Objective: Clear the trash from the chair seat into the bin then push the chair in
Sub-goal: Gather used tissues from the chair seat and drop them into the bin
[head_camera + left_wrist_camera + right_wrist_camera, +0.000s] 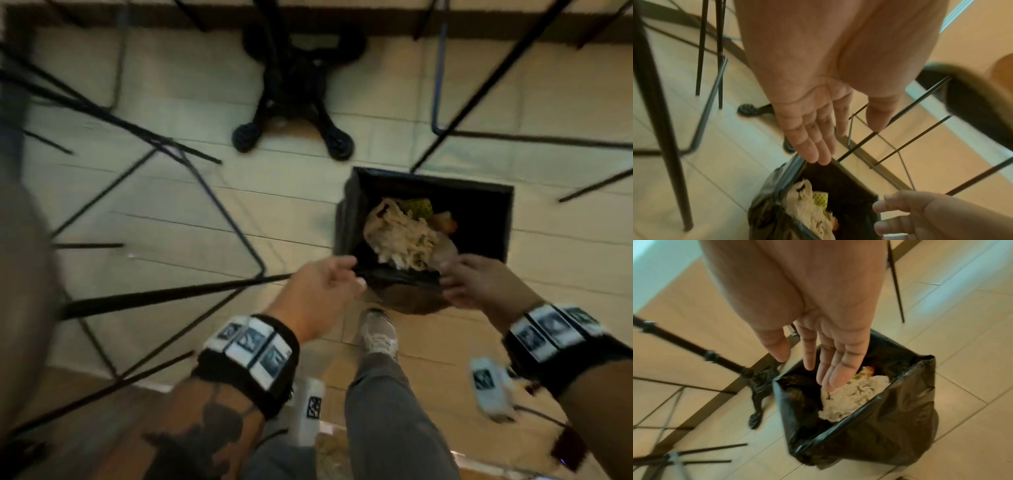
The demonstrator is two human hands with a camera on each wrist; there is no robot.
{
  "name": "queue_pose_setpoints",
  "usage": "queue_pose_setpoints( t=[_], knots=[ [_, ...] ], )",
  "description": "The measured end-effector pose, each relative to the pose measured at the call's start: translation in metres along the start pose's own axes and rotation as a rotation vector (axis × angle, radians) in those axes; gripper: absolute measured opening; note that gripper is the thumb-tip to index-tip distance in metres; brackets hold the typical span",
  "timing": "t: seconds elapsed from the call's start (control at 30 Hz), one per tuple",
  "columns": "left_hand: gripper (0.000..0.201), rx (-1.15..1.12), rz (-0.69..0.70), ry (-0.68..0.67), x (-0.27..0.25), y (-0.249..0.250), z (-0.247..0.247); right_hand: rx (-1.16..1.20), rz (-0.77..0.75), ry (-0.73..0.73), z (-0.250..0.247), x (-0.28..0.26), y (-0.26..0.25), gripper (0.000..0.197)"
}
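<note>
Now both hands, left (327,286) and right (479,284), hover spread and empty above the square black-lined bin (346,219); crumpled white paper trash (400,236) lies inside it.

My left grip (818,113) hangs palm-out with the fingers (812,146) straight and close together, thumb (879,113) apart, holding nothing. The fingertips sit just above the far corner of the bin (851,183), which is lined with a black bag (764,211). Inside it lies crumpled pale paper (807,209), with a yellow patterned scrap (820,199) beside it. My right grip (920,216) comes in at the lower right, near the bin's rim, fingers loosely spread and empty. Thin black chair legs (701,48) stand on the pale tiled floor (725,146) to the left, and a black seat edge (972,100) shows blurred on the right.
</note>
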State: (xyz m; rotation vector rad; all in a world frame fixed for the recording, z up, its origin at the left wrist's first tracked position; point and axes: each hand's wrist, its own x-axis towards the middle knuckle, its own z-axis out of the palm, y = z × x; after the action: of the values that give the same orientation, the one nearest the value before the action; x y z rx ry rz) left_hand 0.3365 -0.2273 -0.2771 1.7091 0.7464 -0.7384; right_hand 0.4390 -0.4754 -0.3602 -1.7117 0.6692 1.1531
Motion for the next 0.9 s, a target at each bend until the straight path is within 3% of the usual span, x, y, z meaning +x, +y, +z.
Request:
queue_pose_setpoints(
  t=[0.2, 0.3, 0.43, 0.6, 0.67, 0.73, 0.83, 0.9],
  knots=[
    [0.044, 0.013, 0.085, 0.048, -0.152, -0.033, -0.091, -0.358, -0.263, -0.005, 0.097, -0.143, -0.062, 0.006],
    [0.037, -0.053, 0.105, 0.149, -0.220, -0.055, -0.135, -0.547, -0.416, -0.090, 0.148, -0.207, -0.091, 0.010],
    [0.026, -0.126, 0.160, 0.296, -0.300, -0.074, -0.181, -0.630, -0.601, -0.242, 0.220, -0.289, -0.127, 0.011],
    [0.021, -0.260, 0.269, 0.466, -0.373, -0.080, -0.216, -0.870, -0.919, -0.261, 0.291, -0.351, -0.157, 0.008],
    [0.020, -0.274, 0.307, 0.554, -0.385, -0.089, -0.227, -0.945, -0.984, -0.263, 0.313, -0.362, -0.160, 0.024],
    [0.021, -0.213, 0.333, 0.661, -0.387, -0.098, -0.238, -1.069, -1.048, -0.269, 0.330, -0.364, -0.161, 0.056],
    [0.023, -0.118, 0.390, 0.822, -0.379, -0.107, -0.254, -1.305, -1.001, -0.282, 0.350, -0.366, -0.156, 0.097],
    [0.035, -0.054, 0.402, 0.938, -0.373, -0.107, -0.265, -1.419, -0.994, -0.280, 0.363, -0.368, -0.147, 0.114]
  ],
)
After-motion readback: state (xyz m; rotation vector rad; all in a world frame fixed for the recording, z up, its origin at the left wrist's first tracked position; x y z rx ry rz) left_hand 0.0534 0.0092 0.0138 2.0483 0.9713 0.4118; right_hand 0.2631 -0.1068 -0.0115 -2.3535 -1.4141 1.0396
